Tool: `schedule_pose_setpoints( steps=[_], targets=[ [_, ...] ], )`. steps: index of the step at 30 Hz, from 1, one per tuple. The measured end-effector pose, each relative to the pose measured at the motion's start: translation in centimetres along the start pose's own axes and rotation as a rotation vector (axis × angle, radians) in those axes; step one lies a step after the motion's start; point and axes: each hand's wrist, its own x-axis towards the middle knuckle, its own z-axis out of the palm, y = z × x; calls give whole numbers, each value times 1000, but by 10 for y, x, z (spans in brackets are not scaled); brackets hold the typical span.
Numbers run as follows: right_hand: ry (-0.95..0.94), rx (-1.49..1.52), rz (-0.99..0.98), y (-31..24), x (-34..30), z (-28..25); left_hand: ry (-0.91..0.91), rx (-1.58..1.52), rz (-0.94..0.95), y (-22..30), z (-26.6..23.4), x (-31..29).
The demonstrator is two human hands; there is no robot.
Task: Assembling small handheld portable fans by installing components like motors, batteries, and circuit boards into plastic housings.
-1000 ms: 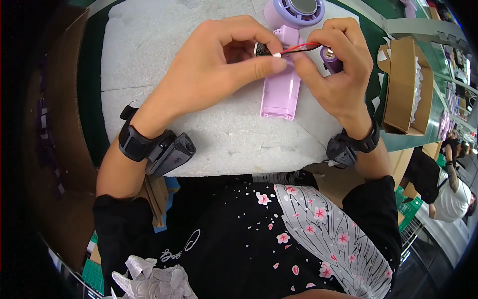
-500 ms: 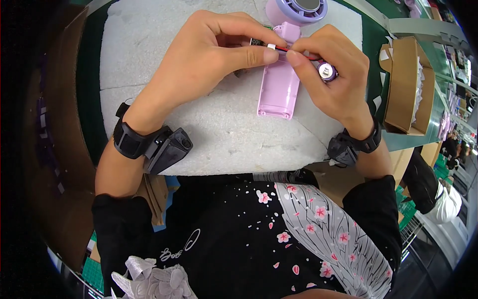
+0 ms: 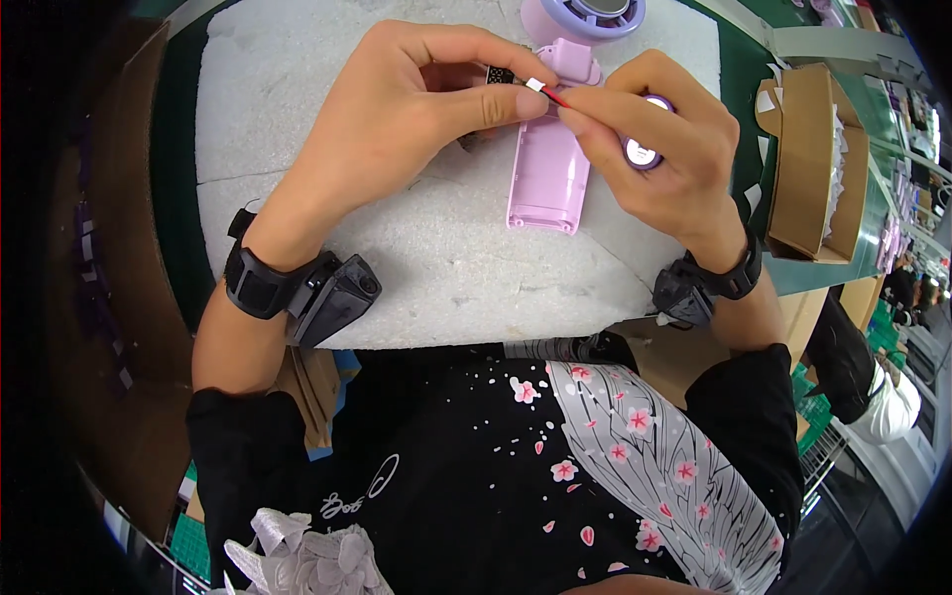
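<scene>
Left hand: the left hand [image 3: 426,109] is held over the upper middle of the foam board, and the white plug is pinched between its thumb and forefinger.
Right hand: the right hand [image 3: 669,129] is set opposite, and the wires are gripped between its thumb and forefinger, close to the plug.
White plug: the small white plug [image 3: 535,86] is held above the upper part of the pink case, at the left fingertips.
Wires: the red and black wires [image 3: 557,97] are stretched across the short gap between the two hands.
Battery: the purple battery [image 3: 643,154] is partly covered by the right fingers, and a pale round end is shown below the forefinger.
Black part: a black part with pale specks [image 3: 499,74] is seen behind the left thumb and forefinger; whether it is touched by them cannot be told.
Pink case: the long, shallow pink case [image 3: 548,178] is laid hollow side up on the board, beneath the hands.
Fan head: the round purple fan head [image 3: 585,18] is placed beyond the case, and is cut off by the upper edge of the view.
Foam board: the white foam board [image 3: 446,288] is laid on a green table [image 3: 183,149].
Wrists: a black device is strapped to each wrist.
Right side: a cardboard box [image 3: 808,159] with white contents is stood beside the board.
</scene>
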Motion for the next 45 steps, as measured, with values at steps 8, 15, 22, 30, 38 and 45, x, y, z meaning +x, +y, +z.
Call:
schedule_pose_setpoints(
  steps=[8, 15, 22, 30, 38, 45],
  targets=[
    [-120, 30, 46, -2, -4, 4, -120, 1, 82, -3, -5, 2],
    [-64, -21, 87, -4, 0, 2, -104, -121, 22, -2, -8, 1],
    [-53, -18, 101, -4, -1, 2, -60, -198, 11, -5, -9, 4],
    [-68, -34, 100, -4, -1, 3, -53, -267, 8, -8, -10, 4],
    [-55, -35, 89, -5, -2, 3, -14, -125, 44, -4, -9, 2],
    [-41, -1, 68, -3, -3, 5, 9, -91, 43, 0, -5, 1]
  ],
)
